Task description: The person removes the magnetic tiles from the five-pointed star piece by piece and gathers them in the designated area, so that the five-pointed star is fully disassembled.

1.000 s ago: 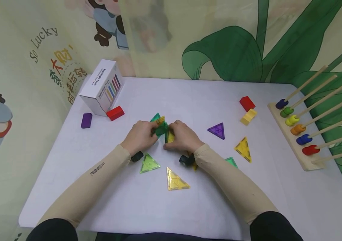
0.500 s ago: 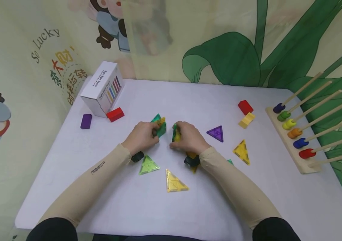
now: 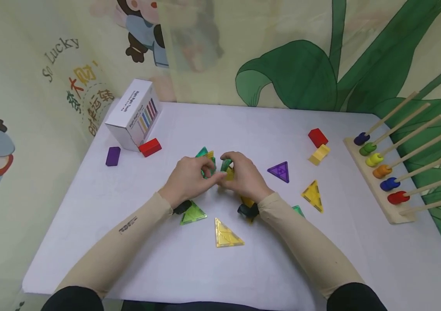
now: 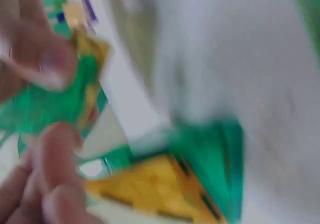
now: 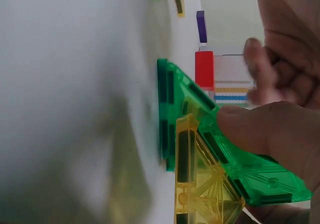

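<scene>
In the head view my right hand (image 3: 245,177) holds joined translucent magnetic tiles. In the right wrist view its thumb (image 5: 260,129) lies on a green triangular tile (image 5: 265,179), with a yellow tile (image 5: 202,184) attached. My left hand (image 3: 187,177) is close beside it, its thumb and fingertips near the right hand. Nothing shows in the left fingers (image 4: 55,179), which are loosely bent. A separate green and yellow tile structure (image 4: 200,174) stands on the table by the left hand, partly hidden behind it in the head view.
Loose triangular tiles lie around: light green (image 3: 194,213), yellow (image 3: 226,234), purple (image 3: 280,171), another yellow (image 3: 313,196). A white box (image 3: 132,114) stands back left beside red (image 3: 150,147) and purple (image 3: 113,156) blocks. A wooden peg rack (image 3: 379,185) with beads stands right.
My right hand has drawn its tiles to the right, away from the structure. My left hand has let go of the structure and moved right towards the right hand.
</scene>
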Motion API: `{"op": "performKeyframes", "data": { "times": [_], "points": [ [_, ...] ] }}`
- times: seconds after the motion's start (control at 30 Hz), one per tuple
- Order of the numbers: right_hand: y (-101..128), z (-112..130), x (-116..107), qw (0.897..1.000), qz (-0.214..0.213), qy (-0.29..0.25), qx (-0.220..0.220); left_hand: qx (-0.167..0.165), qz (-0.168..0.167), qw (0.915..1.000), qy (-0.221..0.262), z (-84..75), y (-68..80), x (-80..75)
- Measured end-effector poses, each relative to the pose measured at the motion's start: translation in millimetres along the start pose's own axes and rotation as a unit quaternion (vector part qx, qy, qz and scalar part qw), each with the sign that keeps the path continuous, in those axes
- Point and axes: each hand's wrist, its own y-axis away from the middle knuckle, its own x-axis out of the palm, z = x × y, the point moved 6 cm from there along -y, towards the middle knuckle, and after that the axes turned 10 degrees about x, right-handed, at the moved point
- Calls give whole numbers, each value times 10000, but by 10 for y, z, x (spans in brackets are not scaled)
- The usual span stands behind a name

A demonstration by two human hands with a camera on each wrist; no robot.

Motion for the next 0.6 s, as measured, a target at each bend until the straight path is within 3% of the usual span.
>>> {"op": "performKeyframes", "data": {
  "times": [0.1,0.23,0.43,0.6],
  "points": [
    [21,43,-2,9998,-37,-38,-166,-42,54,9988,478,-63,-21,56],
    [48,40,11,9996,19,-134,-250,-150,-39,9976,674,-85,-33,115],
    [59,-18,70,9984,387,-343,-227,78,-95,9992,390,-123,-53,125],
    [75,-80,66,9978,430,-494,-72,50,170,9996,221,-126,-23,114]
  ]
}}
